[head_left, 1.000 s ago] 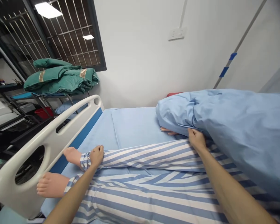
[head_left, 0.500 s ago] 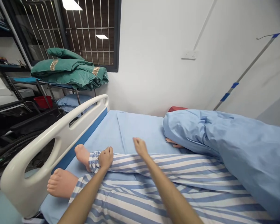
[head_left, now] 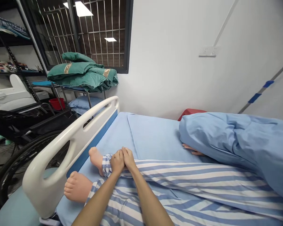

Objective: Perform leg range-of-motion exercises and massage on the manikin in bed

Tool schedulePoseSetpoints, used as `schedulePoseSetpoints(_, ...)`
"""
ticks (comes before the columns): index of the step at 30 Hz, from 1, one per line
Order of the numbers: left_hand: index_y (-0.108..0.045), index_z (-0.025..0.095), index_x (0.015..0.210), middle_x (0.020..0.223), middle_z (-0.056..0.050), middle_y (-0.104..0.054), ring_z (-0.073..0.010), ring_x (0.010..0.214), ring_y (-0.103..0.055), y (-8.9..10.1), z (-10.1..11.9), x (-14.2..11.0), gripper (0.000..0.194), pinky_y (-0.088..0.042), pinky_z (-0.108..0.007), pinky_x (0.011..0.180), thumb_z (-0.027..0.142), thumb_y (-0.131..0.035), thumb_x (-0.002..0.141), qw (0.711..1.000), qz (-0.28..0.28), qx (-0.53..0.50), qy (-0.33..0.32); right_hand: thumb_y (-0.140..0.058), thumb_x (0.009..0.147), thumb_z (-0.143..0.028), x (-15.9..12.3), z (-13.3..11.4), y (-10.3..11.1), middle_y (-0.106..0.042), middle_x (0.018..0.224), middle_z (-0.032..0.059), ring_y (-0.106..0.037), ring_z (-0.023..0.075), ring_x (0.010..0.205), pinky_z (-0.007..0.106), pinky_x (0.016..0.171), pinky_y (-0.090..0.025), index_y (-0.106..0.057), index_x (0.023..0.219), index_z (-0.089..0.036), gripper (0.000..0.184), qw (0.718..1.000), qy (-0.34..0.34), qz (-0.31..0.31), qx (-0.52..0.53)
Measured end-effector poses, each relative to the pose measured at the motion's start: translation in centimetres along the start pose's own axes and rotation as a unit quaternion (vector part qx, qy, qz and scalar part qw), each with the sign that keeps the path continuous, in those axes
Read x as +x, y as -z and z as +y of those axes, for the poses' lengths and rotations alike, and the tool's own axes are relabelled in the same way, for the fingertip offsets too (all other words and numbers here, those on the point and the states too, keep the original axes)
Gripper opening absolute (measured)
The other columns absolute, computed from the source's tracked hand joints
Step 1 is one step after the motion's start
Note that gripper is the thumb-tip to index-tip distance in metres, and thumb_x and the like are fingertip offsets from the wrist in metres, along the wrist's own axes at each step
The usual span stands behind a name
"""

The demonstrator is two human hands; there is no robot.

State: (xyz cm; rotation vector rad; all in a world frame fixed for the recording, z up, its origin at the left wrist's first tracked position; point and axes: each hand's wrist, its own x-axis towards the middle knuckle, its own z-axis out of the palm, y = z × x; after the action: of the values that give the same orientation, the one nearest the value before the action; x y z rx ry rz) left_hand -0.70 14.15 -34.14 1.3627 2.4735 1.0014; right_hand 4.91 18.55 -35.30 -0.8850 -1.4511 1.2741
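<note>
A manikin lies on the bed in blue-and-white striped trousers, its bare plastic-looking feet pointing left. My left hand is closed over the far trouser leg just above the ankle, beside the far foot. Right against it, my right hand is closed on the same trouser leg, the two hands touching. Their fingertips are hidden behind the leg. The near foot rests to the left of my forearms. A light blue quilt covers the manikin's upper part, and fingers of its hand stick out from under it.
A white footboard with cut-out grips bounds the bed on the left. Beyond it stand a black wheelchair and a rack with folded green quilts. Something red shows behind the blue quilt. A pole with blue clamps rises at right.
My right hand has come down and left from above the far leg to sit against my left hand on the trousers. The view has swung a little left.
</note>
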Motion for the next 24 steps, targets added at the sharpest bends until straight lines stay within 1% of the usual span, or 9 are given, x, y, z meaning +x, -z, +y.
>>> schedulePoseSetpoints(4, -0.061, 0.019, 0.073, 0.077, -0.007, -0.067, -0.015, 0.073, -0.058, 0.1, -0.6, 0.6, 0.036, -0.037, -0.025, 0.068, 0.031, -0.031, 0.088, 0.993, -0.012, -0.113, -0.021, -0.04, 0.083, -0.048, -0.3, 0.0, -0.4, -0.051, 0.056, -0.0007, -0.043, 0.0122, 0.056, 0.024, 0.054, -0.035, -0.048, 0.058, -0.017, 0.041, 0.999, 0.023, -0.008, -0.023)
schedulePoseSetpoints(8, -0.057, 0.018, 0.064, 0.069, -0.006, -0.064, -0.0143, 0.065, -0.053, 0.2, -1.3, 1.3, 0.037, -0.037, -0.025, 0.066, 0.033, -0.031, 0.086, 0.977, -0.041, -0.2, -0.054, -0.034, 0.088, -0.047, -0.8, 0.1, -0.6, -0.061, 0.064, 0.0038, -0.051, 0.0143, 0.06, 0.024, 0.057, -0.037, -0.057, 0.064, -0.016, 0.045, 0.994, 0.055, -0.009, -0.089)
schedulePoseSetpoints(13, -0.053, 0.017, 0.059, 0.062, -0.003, -0.059, -0.0135, 0.062, -0.048, 0.4, -2.0, 1.8, 0.035, -0.037, -0.025, 0.063, 0.039, -0.035, 0.081, 0.949, -0.084, -0.296, -0.064, -0.028, 0.091, -0.042, -1.1, 0.2, -0.7, -0.062, 0.067, 0.0051, -0.052, 0.0145, 0.062, 0.024, 0.059, -0.036, -0.059, 0.07, -0.016, 0.045, 0.984, 0.082, 0.0, -0.159)
schedulePoseSetpoints(16, -0.046, 0.018, 0.055, 0.054, 0.002, -0.049, -0.0111, 0.056, -0.041, 0.4, -2.3, 2.3, 0.033, -0.034, -0.024, 0.057, 0.043, -0.04, 0.076, 0.923, -0.101, -0.368, -0.047, -0.025, 0.092, -0.04, -1.3, 0.0, -0.8, -0.061, 0.064, 0.004, -0.052, 0.014, 0.06, 0.023, 0.057, -0.033, -0.057, 0.068, -0.017, 0.047, 0.976, 0.092, -0.011, -0.198)
schedulePoseSetpoints(18, -0.039, 0.02, 0.052, 0.049, 0.005, -0.039, -0.0093, 0.05, -0.034, 0.3, -2.5, 2.6, 0.034, -0.031, -0.023, 0.051, 0.045, -0.04, 0.075, 0.913, -0.103, -0.393, -0.029, -0.024, 0.093, -0.04, -1.4, -0.1, -0.8, -0.059, 0.062, 0.0029, -0.051, 0.0135, 0.058, 0.023, 0.056, -0.032, -0.055, 0.066, -0.018, 0.047, 0.969, 0.096, -0.021, -0.228)
schedulePoseSetpoints(20, -0.035, 0.021, 0.052, 0.048, 0.007, -0.033, -0.0084, 0.048, -0.03, 0.3, -2.6, 2.8, 0.034, -0.029, -0.022, 0.048, 0.047, -0.038, 0.074, 0.913, -0.103, -0.395, -0.022, -0.023, 0.093, -0.039, -1.5, -0.2, -0.9, -0.058, 0.06, 0.0024, -0.05, 0.0133, 0.057, 0.024, 0.056, -0.031, -0.054, 0.064, -0.018, 0.047, 0.964, 0.097, -0.026, -0.248)
schedulePoseSetpoints(24, -0.036, 0.02, 0.052, 0.049, 0.007, -0.033, -0.0082, 0.049, -0.03, 0.5, -2.6, 2.7, 0.035, -0.029, -0.022, 0.048, 0.047, -0.039, 0.074, 0.917, -0.098, -0.386, -0.022, -0.023, 0.093, -0.038, -1.5, -0.2, -0.9, -0.059, 0.062, 0.0031, -0.051, 0.0136, 0.058, 0.024, 0.057, -0.031, -0.054, 0.065, -0.018, 0.046, 0.963, 0.098, -0.029, -0.248)
